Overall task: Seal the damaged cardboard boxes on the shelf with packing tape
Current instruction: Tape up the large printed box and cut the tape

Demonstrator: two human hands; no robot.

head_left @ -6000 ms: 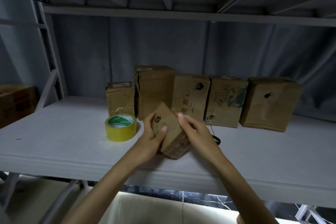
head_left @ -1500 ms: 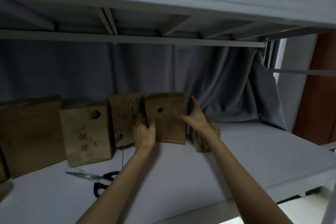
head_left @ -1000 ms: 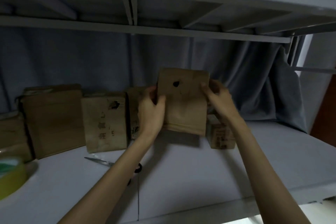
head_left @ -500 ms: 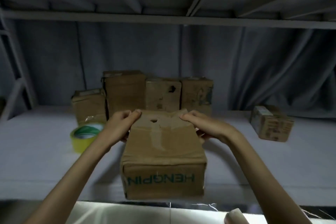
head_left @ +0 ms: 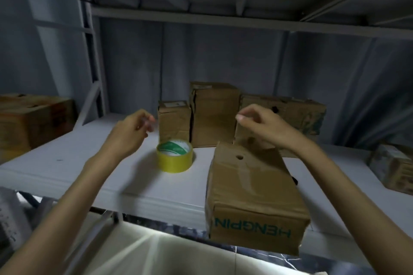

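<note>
While I watch through the head camera, both hands hover above the shelf (head_left: pixel 67 158), holding nothing.

Left hand (head_left: pixel 128 134): fingers loosely curled, blurred, in the air just above and left of the tape roll (head_left: pixel 174 158), apart from it.

Right hand (head_left: pixel 266 128): fingers bent, thumb near forefinger; I think nothing is pinched, but blur makes that uncertain.

Front box (head_left: pixel 257 194): lies on its side at the shelf's front edge (teal HENGPIN lettering upside down), a round hole in its top face, its near end overhanging the edge.

Tape roll: yellow, flat on the shelf, left of the front box.

Back boxes (head_left: pixel 214 114): upright in a row against the grey curtain (head_left: pixel 134 62).

Small box (head_left: pixel 393 168): far right, apart.
</note>
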